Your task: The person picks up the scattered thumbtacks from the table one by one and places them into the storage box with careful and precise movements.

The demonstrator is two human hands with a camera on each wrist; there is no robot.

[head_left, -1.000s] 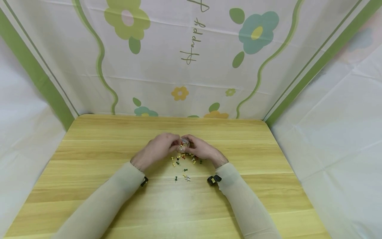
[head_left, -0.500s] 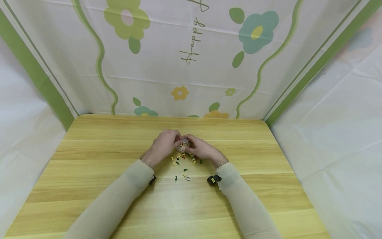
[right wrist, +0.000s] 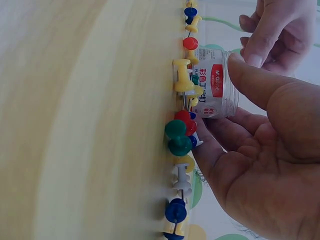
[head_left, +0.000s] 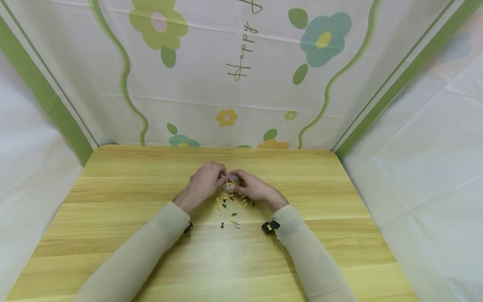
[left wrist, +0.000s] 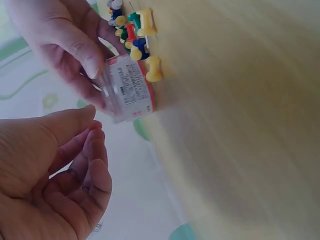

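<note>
A small clear jar [head_left: 231,183] with a printed label stands on the table, with colored push pins visible inside it in the head view. My right hand [head_left: 255,187] holds the jar, thumb on its near side and fingers around the far side. My left hand [head_left: 205,183] is right at the jar's mouth from the left. In the left wrist view, this left hand [left wrist: 65,175] has loosely curled fingers, thumb tip close to the index fingertip, and no pin shows between them. Loose push pins [right wrist: 182,75] in yellow, red, green, blue and white lie in front of the jar.
A few more push pins [head_left: 222,225] lie nearer to me on the wooden table [head_left: 211,268]. A white curtain [head_left: 203,84] with flowers hangs behind the table's far edge, and white sheets flank both sides.
My left hand has moved forward and right to the jar's mouth, then drawn back slightly to the left. The right hand and jar stay in place.
</note>
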